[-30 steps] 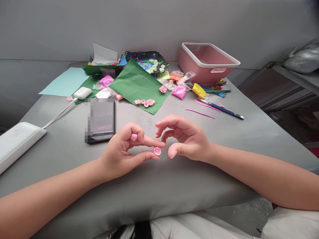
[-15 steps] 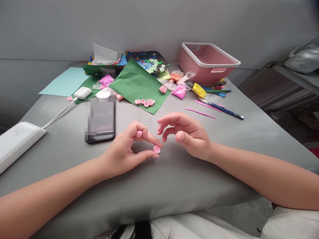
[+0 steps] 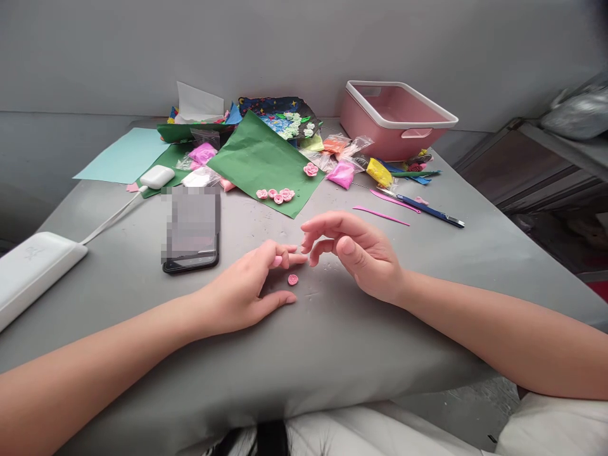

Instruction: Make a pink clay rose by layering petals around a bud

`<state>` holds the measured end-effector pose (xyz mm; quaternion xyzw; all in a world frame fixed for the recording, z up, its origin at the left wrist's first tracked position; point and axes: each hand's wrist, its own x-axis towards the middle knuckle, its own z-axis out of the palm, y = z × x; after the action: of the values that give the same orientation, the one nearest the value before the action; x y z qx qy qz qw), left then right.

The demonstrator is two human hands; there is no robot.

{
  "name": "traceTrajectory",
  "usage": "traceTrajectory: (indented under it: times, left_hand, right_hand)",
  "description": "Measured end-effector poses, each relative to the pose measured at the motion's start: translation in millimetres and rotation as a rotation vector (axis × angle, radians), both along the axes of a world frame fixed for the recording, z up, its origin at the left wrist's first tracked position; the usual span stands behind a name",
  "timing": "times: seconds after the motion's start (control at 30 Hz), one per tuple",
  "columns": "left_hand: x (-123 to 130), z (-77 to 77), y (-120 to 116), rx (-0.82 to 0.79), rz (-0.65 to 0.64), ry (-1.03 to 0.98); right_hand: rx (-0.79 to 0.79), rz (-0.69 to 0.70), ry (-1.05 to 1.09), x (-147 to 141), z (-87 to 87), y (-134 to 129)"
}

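A small pink clay rose [image 3: 293, 279] lies on the grey table, between the thumb and forefinger of my left hand [image 3: 251, 278] but touched by neither. That hand keeps a pink clay piece [image 3: 277, 260] tucked in its fingers, with the thumb spread away. My right hand [image 3: 361, 253] is open just to the right, fingers curved and apart, holding nothing. Behind the hands, several pink clay flowers [image 3: 287, 194] sit on a green sheet [image 3: 261, 158].
A phone [image 3: 192, 234] and a white power bank [image 3: 42, 269] with a cable are at the left. Pink tools [image 3: 381, 216], a blue-handled knife [image 3: 437, 214] and clay bags [image 3: 342, 175] lie at the right, before a pink bin [image 3: 375, 126].
My left hand has let go of the rose, which now rests on the table. Its thumb and forefinger have moved apart. My right hand has barely moved.
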<state>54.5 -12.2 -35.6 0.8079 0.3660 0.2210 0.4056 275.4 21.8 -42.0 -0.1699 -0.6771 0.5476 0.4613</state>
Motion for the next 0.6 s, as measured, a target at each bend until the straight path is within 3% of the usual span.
traceTrajectory:
  times: [0.1,0.3,0.47,0.6]
  left_hand:
    - [-1.0,2.5,-1.7,0.037,0.075,-0.084]
    - [0.1,10.6,-3.0,0.068,0.292,-0.129]
    - [4.6,6.2,-5.8,-0.216,0.298,-0.389]
    - [7.2,-0.2,-5.1,-0.334,0.186,-0.563]
  right_hand:
    - [0.126,-0.125,-0.084,-1.9,-0.4,1.4]
    - [0.631,-0.268,-0.272,-3.6,-2.3,2.0]
    - [0.848,-0.345,-0.34,-1.6,-2.7,-1.8]
    - [0.906,-0.367,-0.345,-1.7,-2.7,-3.2]
